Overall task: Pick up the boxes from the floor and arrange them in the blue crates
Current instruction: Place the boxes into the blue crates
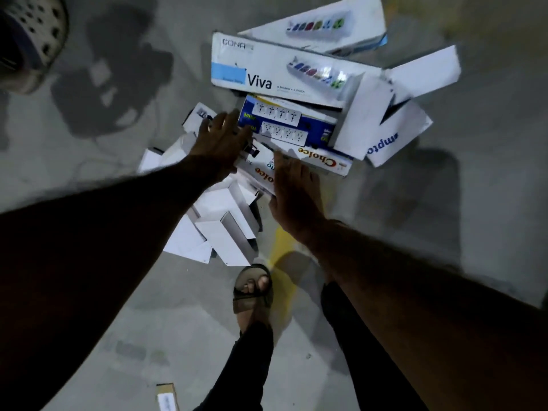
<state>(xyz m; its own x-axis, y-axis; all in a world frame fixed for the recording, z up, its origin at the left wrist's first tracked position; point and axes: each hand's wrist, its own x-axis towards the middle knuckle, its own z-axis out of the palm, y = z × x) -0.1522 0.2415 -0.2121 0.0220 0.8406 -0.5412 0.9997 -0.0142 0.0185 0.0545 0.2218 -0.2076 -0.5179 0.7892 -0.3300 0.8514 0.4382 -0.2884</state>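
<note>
A heap of boxes lies on the grey floor in the head view. A long white "Viva" box [281, 75] lies on top at the back, with a blue power-strip box [292, 126] below it and a white "Choice" box [323, 163] in front. Several small plain white boxes [219, 229] lie nearest me. My left hand [221, 137] reaches over the heap with straight spread fingers, at the left end of the blue box. My right hand [292, 194] lies flat with straight fingers on the "Choice" box. No blue crate is in view.
Another white power-strip box [335, 25] and a white box with blue lettering [394, 132] lie at the back right. My sandalled foot [253, 289] stands just before the heap. A perforated grey object [32, 34] is at top left. A small box [167, 397] lies at the bottom.
</note>
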